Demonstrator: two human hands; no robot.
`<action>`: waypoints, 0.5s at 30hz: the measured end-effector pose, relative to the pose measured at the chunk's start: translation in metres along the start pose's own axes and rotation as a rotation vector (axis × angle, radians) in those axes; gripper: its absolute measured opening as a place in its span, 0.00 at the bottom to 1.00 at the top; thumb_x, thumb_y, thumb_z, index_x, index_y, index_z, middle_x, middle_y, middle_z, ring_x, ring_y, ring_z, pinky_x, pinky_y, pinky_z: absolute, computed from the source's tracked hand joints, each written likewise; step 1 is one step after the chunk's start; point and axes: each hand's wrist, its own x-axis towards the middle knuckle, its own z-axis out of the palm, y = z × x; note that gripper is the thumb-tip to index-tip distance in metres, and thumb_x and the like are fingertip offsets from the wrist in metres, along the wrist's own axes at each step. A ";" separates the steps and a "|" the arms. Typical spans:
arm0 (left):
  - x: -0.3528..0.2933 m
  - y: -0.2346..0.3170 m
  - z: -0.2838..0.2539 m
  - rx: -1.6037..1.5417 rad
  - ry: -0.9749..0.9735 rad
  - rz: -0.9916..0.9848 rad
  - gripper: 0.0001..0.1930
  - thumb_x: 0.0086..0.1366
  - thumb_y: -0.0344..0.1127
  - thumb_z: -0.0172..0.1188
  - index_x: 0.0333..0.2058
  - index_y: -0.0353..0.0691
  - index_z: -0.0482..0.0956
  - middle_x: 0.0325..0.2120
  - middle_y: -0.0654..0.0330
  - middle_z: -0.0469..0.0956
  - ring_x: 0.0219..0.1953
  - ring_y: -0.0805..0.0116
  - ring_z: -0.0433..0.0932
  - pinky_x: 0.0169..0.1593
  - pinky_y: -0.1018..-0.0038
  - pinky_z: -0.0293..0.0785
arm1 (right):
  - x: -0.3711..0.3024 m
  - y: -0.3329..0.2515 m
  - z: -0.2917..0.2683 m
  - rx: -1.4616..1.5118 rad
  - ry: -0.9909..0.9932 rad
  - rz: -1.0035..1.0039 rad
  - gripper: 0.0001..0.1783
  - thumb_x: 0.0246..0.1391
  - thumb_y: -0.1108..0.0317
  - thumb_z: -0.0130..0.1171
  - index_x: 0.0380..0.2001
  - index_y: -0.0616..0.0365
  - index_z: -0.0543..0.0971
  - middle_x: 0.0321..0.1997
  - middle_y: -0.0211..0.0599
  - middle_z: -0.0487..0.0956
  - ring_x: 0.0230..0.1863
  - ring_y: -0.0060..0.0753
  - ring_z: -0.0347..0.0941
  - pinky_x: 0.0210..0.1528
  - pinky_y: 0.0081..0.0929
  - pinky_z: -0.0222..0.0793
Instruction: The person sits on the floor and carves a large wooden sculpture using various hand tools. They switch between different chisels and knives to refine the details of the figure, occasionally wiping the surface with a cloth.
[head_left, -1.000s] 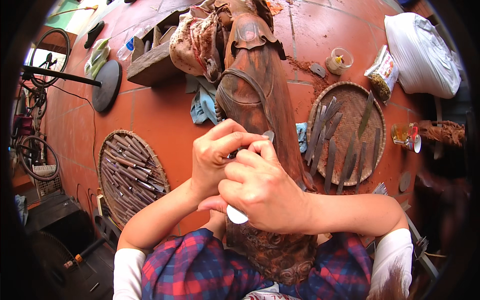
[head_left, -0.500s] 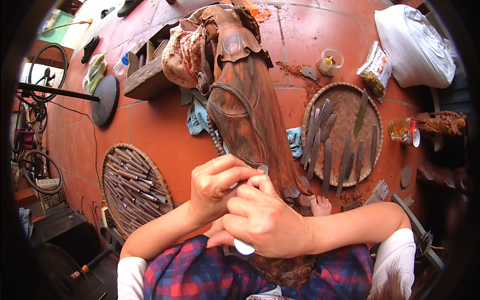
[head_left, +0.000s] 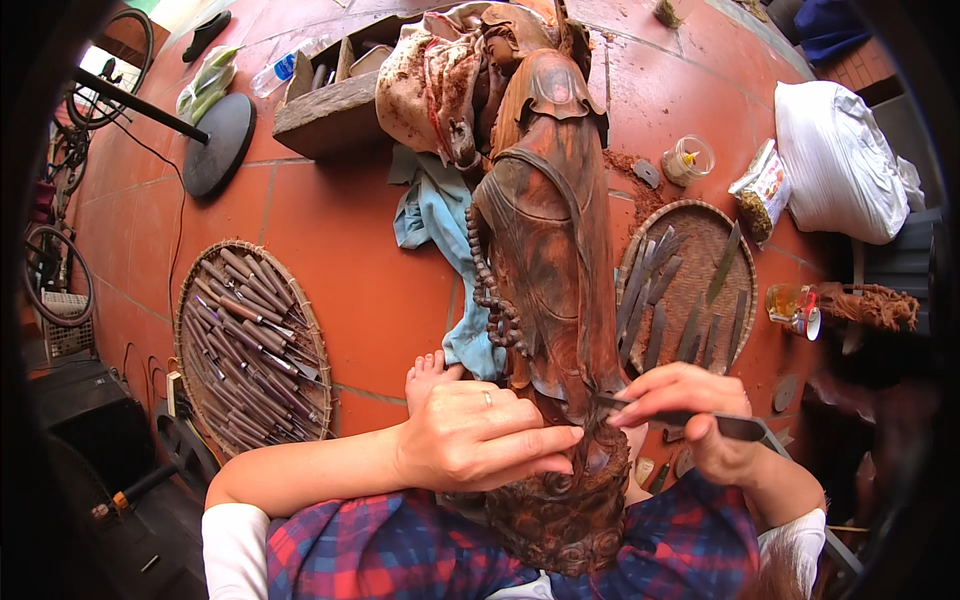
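A dark reddish-brown wooden statue (head_left: 545, 250) lies lengthwise in front of me, its carved base (head_left: 560, 520) between my legs. My right hand (head_left: 690, 415) pinches a flat dark metal blade (head_left: 735, 426), fingers above and thumb below. The blade's far tip meets the wood near the hem of the carved robe. My left hand (head_left: 480, 435) rests on the base side, index finger stretched toward the same spot. Nothing shows in its fingers. Carved beads (head_left: 483, 270) run down the statue's left side.
At left lies a round woven tray (head_left: 325, 390) of wooden-handled carving tools. Another woven tray (head_left: 750, 262) at right carries flat blades. A light-blue cloth (head_left: 455, 270), a wooden box (head_left: 325, 122), a stand base (head_left: 220, 145), a jar (head_left: 688, 160) and a white sack (head_left: 835, 165) surround the statue.
My hands have come apart, from clasped together to either side of the statue's base. The right one now shows a dark blade. The view has shifted, so the statue appears farther right.
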 end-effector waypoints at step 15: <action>-0.049 0.001 0.034 -0.431 -0.558 0.110 0.08 0.56 0.34 0.61 0.26 0.37 0.74 0.23 0.57 0.72 0.29 0.56 0.78 0.34 0.64 0.75 | -0.027 0.046 -0.080 0.098 0.536 0.520 0.08 0.60 0.67 0.63 0.38 0.58 0.75 0.29 0.29 0.78 0.19 0.15 0.72 0.17 0.10 0.63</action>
